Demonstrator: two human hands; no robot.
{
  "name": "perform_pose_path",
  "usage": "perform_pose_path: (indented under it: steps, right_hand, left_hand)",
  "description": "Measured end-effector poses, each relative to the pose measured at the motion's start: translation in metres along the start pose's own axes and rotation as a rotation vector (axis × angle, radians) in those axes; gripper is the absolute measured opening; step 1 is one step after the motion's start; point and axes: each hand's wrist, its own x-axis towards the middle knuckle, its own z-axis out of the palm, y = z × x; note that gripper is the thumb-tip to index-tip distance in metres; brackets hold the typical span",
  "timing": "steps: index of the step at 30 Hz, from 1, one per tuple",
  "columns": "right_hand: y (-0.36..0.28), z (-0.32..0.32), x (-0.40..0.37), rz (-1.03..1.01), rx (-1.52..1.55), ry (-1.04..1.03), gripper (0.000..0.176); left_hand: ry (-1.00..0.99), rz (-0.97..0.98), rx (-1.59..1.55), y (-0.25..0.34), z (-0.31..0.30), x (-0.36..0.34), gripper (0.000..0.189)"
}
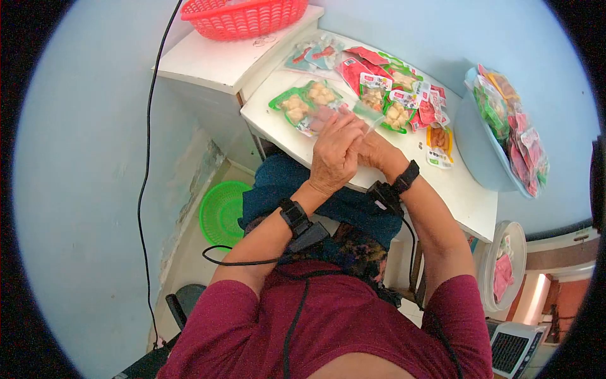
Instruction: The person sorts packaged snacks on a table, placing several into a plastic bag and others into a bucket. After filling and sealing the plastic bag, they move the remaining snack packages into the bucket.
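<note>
A clear plastic bag [309, 126] with green-edged packets of pale chunks inside lies on the white table [278, 136]. My left hand [336, 153] is closed over the near right end of this bag. Close against it, my right hand [374, 150] is closed at the same end, its fingers partly hidden behind the left. The bag's clear mouth sticks out past the fingers. Just beyond my hands are loose snack packets [398, 114], green, red and white. A yellow packet [439, 146] rests to the right of them.
A blue basin [483, 151] heaped with packets stands at the right. Flat clear bags [315, 54] lie at the back left. A red basket [246, 22] sits on the raised ledge [208, 60]. Below are a green basket [221, 211] and a clear tub [489, 268]. A black cable [146, 158] hangs left.
</note>
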Motion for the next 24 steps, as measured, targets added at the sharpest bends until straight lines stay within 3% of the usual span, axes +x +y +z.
perform_pose_path:
  steps: [1, 4, 10, 18, 24]
  right_hand:
    - [-0.002, -0.004, -0.002, 0.067, 0.007, -0.072, 0.057]
    - [-0.007, -0.003, 0.007, 0.019, 0.134, 0.264, 0.051]
    - [-0.002, -0.004, -0.001, 0.016, 0.027, 0.149, 0.057]
    - [0.007, 0.031, 0.005, 0.036, -0.016, 0.291, 0.061]
    - [0.008, 0.031, 0.009, 0.089, 0.001, 0.234, 0.063]
  left_hand:
    - [-0.002, -0.008, 0.003, 0.000, -0.001, 0.000, 0.009]
    - [0.016, 0.000, 0.014, 0.000, 0.000, 0.000, 0.008]
    - [0.031, 0.001, -0.001, 0.000, 0.002, -0.001, 0.008]
    - [0.012, -0.006, 0.001, 0.002, 0.002, 0.000, 0.008]
    - [0.000, -0.027, -0.018, 0.003, 0.002, 0.000, 0.008]
